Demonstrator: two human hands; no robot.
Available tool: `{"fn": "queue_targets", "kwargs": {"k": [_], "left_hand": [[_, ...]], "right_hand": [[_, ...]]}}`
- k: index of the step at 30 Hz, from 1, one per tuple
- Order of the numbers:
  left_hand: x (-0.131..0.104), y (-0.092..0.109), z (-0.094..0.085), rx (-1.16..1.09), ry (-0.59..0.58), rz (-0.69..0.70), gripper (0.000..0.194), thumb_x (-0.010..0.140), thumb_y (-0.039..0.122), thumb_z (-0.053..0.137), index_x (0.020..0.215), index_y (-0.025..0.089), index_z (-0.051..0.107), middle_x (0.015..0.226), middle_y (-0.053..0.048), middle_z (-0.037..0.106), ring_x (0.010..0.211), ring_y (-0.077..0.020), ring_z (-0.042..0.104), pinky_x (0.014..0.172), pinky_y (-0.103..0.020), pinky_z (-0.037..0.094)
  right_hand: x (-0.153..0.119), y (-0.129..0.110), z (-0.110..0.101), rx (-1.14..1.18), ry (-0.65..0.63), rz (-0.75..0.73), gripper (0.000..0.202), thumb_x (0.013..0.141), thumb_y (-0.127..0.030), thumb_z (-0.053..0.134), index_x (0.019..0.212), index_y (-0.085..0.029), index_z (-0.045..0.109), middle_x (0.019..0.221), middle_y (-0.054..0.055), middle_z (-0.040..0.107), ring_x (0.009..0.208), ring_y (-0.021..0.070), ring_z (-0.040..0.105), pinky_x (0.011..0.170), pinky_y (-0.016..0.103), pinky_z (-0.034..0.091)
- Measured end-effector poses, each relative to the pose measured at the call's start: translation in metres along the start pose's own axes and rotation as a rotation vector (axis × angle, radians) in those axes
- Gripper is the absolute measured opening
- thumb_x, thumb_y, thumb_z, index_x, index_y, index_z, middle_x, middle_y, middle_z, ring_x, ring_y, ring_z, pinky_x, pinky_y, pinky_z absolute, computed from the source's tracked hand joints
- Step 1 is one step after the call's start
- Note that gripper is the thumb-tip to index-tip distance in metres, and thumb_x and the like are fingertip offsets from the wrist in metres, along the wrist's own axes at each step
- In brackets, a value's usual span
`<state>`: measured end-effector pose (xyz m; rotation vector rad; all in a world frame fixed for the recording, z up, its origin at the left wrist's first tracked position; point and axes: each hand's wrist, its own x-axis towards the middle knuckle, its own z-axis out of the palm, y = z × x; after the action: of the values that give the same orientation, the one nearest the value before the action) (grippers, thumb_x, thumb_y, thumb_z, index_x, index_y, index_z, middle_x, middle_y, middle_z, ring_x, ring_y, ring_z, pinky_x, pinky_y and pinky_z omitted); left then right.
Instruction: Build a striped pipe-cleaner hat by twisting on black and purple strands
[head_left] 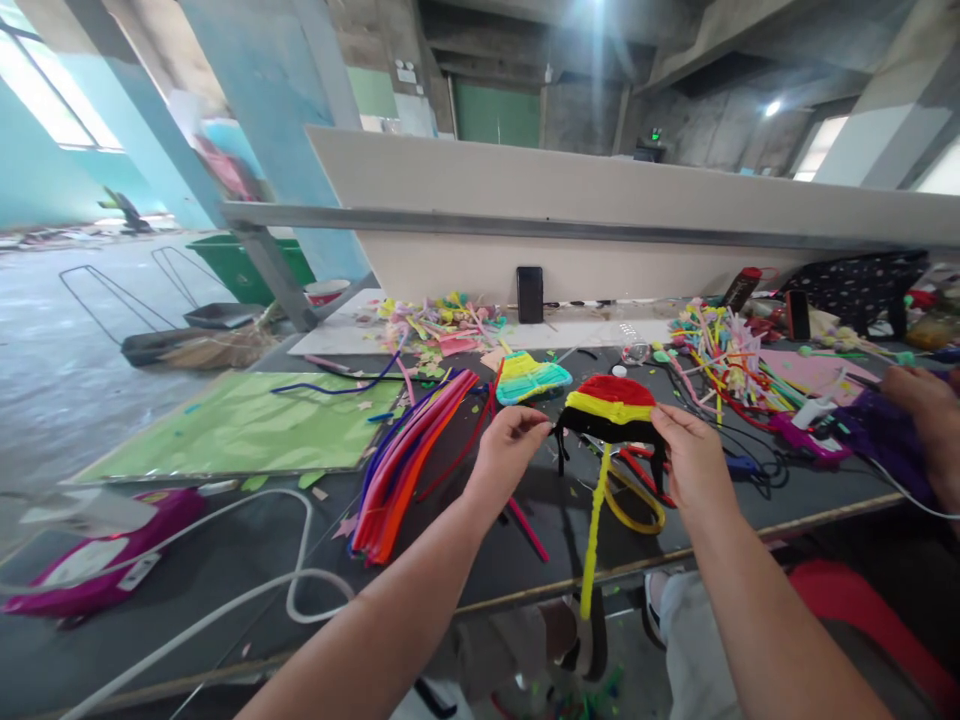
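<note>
Between my hands hangs a fuzzy half-dome piece made of pipe cleaners, banded red, yellow and black from top to bottom. Loose black ends dangle at both of its lower corners. My left hand pinches the black left corner. On the other side, my right hand grips the right edge with thumb and fingers. A yellow pipe-cleaner stem runs down from under the piece, past the table edge. Behind my left hand lies a similar yellow and turquoise piece. A bundle of pipe cleaners, purple, pink and orange, rests left of it.
A green sheet and a magenta glue gun-like device with a white cable are at left. A phone leans on the back panel. Colourful pipe-cleaner piles lie behind. Another person's hand is at right. Yellow-handled scissors lie near the edge.
</note>
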<state>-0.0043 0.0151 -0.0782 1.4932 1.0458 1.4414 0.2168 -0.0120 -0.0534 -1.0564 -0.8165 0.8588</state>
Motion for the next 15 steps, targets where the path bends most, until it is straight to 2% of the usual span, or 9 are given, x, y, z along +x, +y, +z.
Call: {"fn": "queue_targets", "kwargs": {"k": [2, 4, 7, 11, 15], "left_hand": [[-0.001, 0.0, 0.0, 0.23, 0.092, 0.208, 0.012, 0.077, 0.031, 0.065, 0.076, 0.02, 0.068, 0.081, -0.004, 0.064, 0.079, -0.0162, 0.056, 0.077, -0.028, 0.042], [-0.003, 0.0, 0.001, 0.384, 0.108, 0.376, 0.013, 0.081, 0.03, 0.061, 0.076, 0.02, 0.068, 0.08, -0.005, 0.065, 0.081, -0.0175, 0.057, 0.08, -0.03, 0.043], [-0.004, -0.003, 0.005, 0.536, 0.097, 0.526, 0.013, 0.08, 0.03, 0.062, 0.08, 0.019, 0.068, 0.079, -0.006, 0.066, 0.079, -0.0177, 0.059, 0.079, -0.032, 0.045], [-0.006, -0.007, 0.009, 0.628, 0.128, 0.571, 0.015, 0.079, 0.031, 0.063, 0.077, 0.017, 0.065, 0.076, -0.006, 0.064, 0.076, -0.0174, 0.059, 0.076, -0.031, 0.046], [-0.008, -0.004, 0.009, 0.616, 0.124, 0.455, 0.018, 0.082, 0.027, 0.057, 0.068, 0.017, 0.062, 0.068, -0.003, 0.061, 0.069, -0.0146, 0.057, 0.069, -0.027, 0.044]], "right_hand": [[-0.001, 0.003, 0.001, -0.021, 0.026, -0.042, 0.026, 0.067, -0.034, 0.073, 0.088, -0.019, 0.073, 0.091, 0.005, 0.074, 0.088, 0.025, 0.067, 0.085, 0.041, 0.051], [-0.003, 0.005, 0.003, -0.02, 0.045, -0.071, 0.026, 0.069, -0.035, 0.072, 0.089, -0.018, 0.072, 0.09, 0.005, 0.074, 0.087, 0.0246, 0.067, 0.085, 0.042, 0.05], [-0.006, 0.007, 0.009, -0.011, 0.024, -0.099, 0.022, 0.072, -0.033, 0.069, 0.088, -0.018, 0.073, 0.087, 0.004, 0.074, 0.083, 0.0228, 0.067, 0.085, 0.041, 0.05], [-0.008, 0.012, 0.012, -0.041, -0.01, -0.143, 0.022, 0.075, -0.033, 0.067, 0.091, -0.019, 0.073, 0.089, 0.004, 0.073, 0.084, 0.0217, 0.066, 0.087, 0.041, 0.049], [-0.008, 0.015, 0.012, -0.071, -0.039, -0.153, 0.025, 0.076, -0.035, 0.066, 0.094, -0.019, 0.072, 0.091, 0.005, 0.073, 0.088, 0.0223, 0.066, 0.09, 0.042, 0.046]]}}
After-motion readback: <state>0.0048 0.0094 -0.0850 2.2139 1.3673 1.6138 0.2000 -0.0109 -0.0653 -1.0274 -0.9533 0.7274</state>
